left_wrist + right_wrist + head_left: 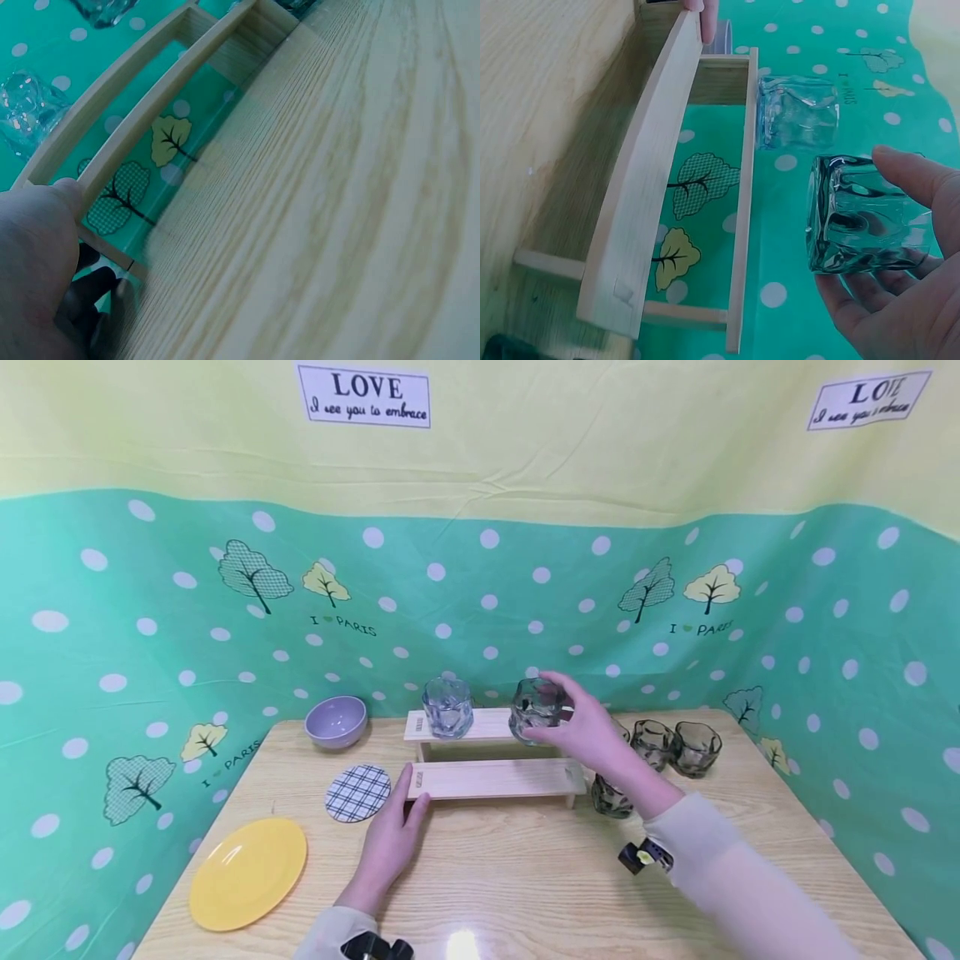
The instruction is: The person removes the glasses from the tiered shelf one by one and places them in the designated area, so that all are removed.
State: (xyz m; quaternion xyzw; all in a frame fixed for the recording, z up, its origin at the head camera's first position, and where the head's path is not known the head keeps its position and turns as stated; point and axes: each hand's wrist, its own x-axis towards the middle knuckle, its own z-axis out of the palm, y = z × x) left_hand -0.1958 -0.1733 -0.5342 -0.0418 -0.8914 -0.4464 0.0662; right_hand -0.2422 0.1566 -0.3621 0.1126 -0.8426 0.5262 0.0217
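A pale wooden two-step rack (491,779) stands at the back of the table. On its upper step, at the left, sits a clear bluish glass (447,708). My right hand (581,727) holds a grey-tinted glass (536,710), thumb on one side and fingers on the other. The right wrist view has this grey glass (866,214) a little above the upper step, apart from the bluish glass (799,112). My left hand (393,827) grips the left end of the lower step, thumb at its front edge; in the left wrist view its fingers (94,289) curl by the end support.
Several more grey glasses (696,749) stand right of the rack, partly behind my right forearm. To the left are a purple bowl (337,722), a checked round coaster (357,793) and a yellow plate (249,874). A green polka-dot cloth (487,602) hangs behind the table.
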